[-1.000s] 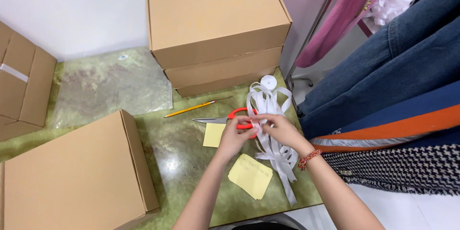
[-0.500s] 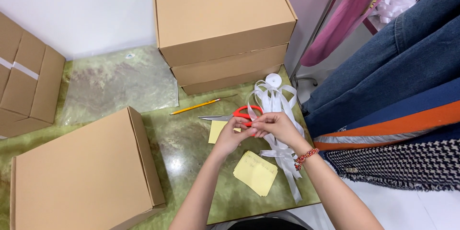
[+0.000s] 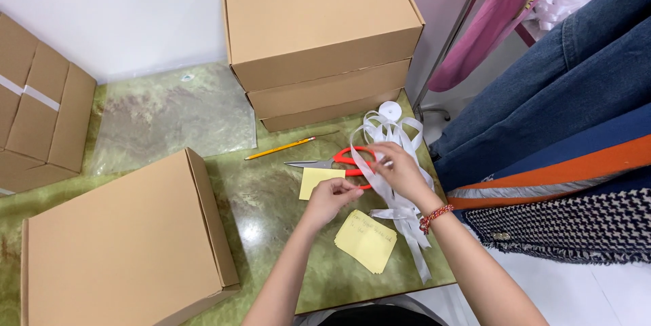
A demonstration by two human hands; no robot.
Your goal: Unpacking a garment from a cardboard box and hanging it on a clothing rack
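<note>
My left hand (image 3: 331,196) and my right hand (image 3: 398,168) pinch a strip of white ribbon (image 3: 393,194) stretched between them above the green marble table (image 3: 271,197). The rest of the ribbon lies in a loose tangle under my right hand and trails toward the table's near edge. Red-handled scissors (image 3: 338,160) lie just behind my hands, blades pointing left. One yellow sticky note (image 3: 319,181) lies under my left hand, and a stack of yellow notes (image 3: 367,239) with writing lies nearer to me. A yellow pencil (image 3: 279,148) rests beyond the scissors.
A stack of three brown cardboard boxes (image 3: 319,34) stands at the back. Another closed box (image 3: 122,244) sits at the front left, and a flattened box (image 3: 37,122) leans at the far left. Clothes hang on a rack (image 3: 563,95) to the right. A clear plastic sheet (image 3: 169,116) lies on the table.
My hands have drawn apart slightly, pulling a length of ribbon taut between them. My head view shifted a little to the right and down.
</note>
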